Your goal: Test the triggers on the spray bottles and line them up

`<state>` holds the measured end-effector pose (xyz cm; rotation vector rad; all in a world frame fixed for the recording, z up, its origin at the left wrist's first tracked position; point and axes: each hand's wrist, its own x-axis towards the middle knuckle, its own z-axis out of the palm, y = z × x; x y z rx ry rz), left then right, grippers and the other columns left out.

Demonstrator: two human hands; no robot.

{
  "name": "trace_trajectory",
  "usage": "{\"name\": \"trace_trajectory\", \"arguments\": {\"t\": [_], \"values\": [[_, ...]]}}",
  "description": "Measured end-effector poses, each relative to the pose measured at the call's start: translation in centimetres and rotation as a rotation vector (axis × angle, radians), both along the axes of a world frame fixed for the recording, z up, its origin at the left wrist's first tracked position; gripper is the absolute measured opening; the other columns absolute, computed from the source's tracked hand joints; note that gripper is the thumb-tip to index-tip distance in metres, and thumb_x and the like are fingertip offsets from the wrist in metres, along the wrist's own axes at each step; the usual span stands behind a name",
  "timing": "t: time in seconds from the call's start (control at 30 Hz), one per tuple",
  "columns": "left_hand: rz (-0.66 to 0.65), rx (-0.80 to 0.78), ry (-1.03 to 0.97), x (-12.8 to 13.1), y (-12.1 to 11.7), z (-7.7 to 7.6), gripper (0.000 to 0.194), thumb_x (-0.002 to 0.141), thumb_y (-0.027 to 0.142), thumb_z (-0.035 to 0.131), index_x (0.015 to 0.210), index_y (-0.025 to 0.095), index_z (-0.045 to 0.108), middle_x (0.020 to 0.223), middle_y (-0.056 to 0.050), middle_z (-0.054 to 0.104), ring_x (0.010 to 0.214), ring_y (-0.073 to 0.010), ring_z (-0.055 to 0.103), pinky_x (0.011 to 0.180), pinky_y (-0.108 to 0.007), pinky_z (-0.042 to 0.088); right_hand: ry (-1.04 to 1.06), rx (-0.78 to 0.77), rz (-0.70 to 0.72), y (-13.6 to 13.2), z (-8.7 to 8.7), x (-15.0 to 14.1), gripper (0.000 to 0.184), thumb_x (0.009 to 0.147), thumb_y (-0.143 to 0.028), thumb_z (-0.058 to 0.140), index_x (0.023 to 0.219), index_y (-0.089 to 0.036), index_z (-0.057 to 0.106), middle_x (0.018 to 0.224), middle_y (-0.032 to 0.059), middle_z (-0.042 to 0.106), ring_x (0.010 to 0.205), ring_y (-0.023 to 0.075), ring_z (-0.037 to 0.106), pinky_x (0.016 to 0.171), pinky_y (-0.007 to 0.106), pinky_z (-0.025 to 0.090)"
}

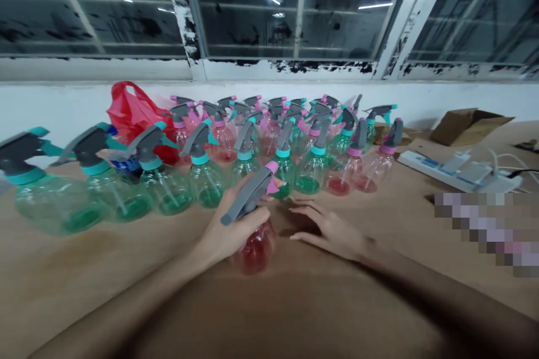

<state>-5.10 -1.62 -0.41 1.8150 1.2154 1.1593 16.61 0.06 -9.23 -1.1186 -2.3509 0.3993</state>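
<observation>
My left hand [229, 224] is wrapped round the neck of a pink spray bottle [255, 249] with a grey trigger head [248, 193], holding it upright on the brown table [295, 303]. My right hand [332, 230] lies just to the right of the bottle, fingers stretched out flat on the table, holding nothing. Right behind both hands stand several green spray bottles [202, 176] and pink spray bottles [349, 171] in rows.
A red plastic bag [135, 112] sits behind the bottles at the back left. A white power strip [455, 171] with plugs and cables lies at the right, with an open cardboard box [467, 123] behind it. A white wall and windows run along the back.
</observation>
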Motion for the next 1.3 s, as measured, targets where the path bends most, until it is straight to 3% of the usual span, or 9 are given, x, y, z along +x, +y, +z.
{"name": "trace_trajectory", "arguments": {"t": [0.1,0.33,0.5,0.97,1.13,1.3], "values": [[-0.129,0.018,0.008,-0.1,0.5,-0.2,0.046,0.068,0.014,0.05,0.11,0.031,0.056,0.091,0.003,0.066,0.081,-0.0199,0.063,0.069,-0.03,0.05,-0.014,0.01,-0.001,0.4,-0.9,0.5,0.048,0.083,-0.047,0.048,0.126,-0.024,0.044,0.132,0.0078,0.046,0.123,0.0215,0.04,0.101,0.044,0.035],[-0.132,-0.077,0.042,-0.3,0.2,0.1,0.048,0.07,0.016,0.05,0.116,0.028,0.052,0.103,-0.001,0.066,0.085,-0.0187,0.064,0.076,-0.029,0.049,-0.088,0.042,0.02,0.5,-1.4,0.4,0.045,0.087,-0.046,0.043,0.125,-0.023,0.047,0.135,0.007,0.044,0.127,0.0217,0.034,0.105,0.045,0.03],[-0.11,-0.118,0.044,-0.2,-0.1,0.4,0.045,0.07,0.017,0.052,0.114,0.025,0.054,0.091,-0.002,0.068,0.086,-0.0197,0.064,0.073,-0.028,0.05,-0.128,0.03,0.03,0.4,-1.4,0.6,0.047,0.088,-0.046,0.039,0.128,-0.023,0.044,0.137,0.0055,0.042,0.129,0.021,0.032,0.106,0.044,0.028],[-0.139,-0.096,0.029,-0.4,0.0,-0.1,0.048,0.071,0.014,0.052,0.118,0.027,0.053,0.099,-0.002,0.067,0.089,-0.0174,0.064,0.078,-0.027,0.05,-0.115,0.01,0.031,0.3,-1.7,1.0,0.048,0.088,-0.046,0.04,0.131,-0.026,0.04,0.139,0.0028,0.039,0.13,0.0204,0.03,0.106,0.044,0.028],[-0.165,-0.078,0.015,-0.4,0.0,0.1,0.05,0.071,0.011,0.051,0.118,0.027,0.053,0.112,-0.003,0.064,0.09,-0.0166,0.063,0.079,-0.027,0.05,-0.116,0.012,0.03,0.2,-1.8,1.1,0.048,0.088,-0.045,0.04,0.131,-0.026,0.039,0.138,0.0032,0.04,0.129,0.0206,0.031,0.106,0.045,0.028],[-0.142,-0.085,0.031,-0.3,0.0,0.0,0.05,0.07,0.012,0.053,0.118,0.028,0.053,0.1,-0.002,0.068,0.087,-0.018,0.064,0.074,-0.027,0.05,-0.122,0.01,0.03,0.2,-1.8,1.1,0.048,0.088,-0.045,0.04,0.132,-0.026,0.039,0.139,0.0031,0.039,0.13,0.0204,0.03,0.106,0.044,0.028]]}}
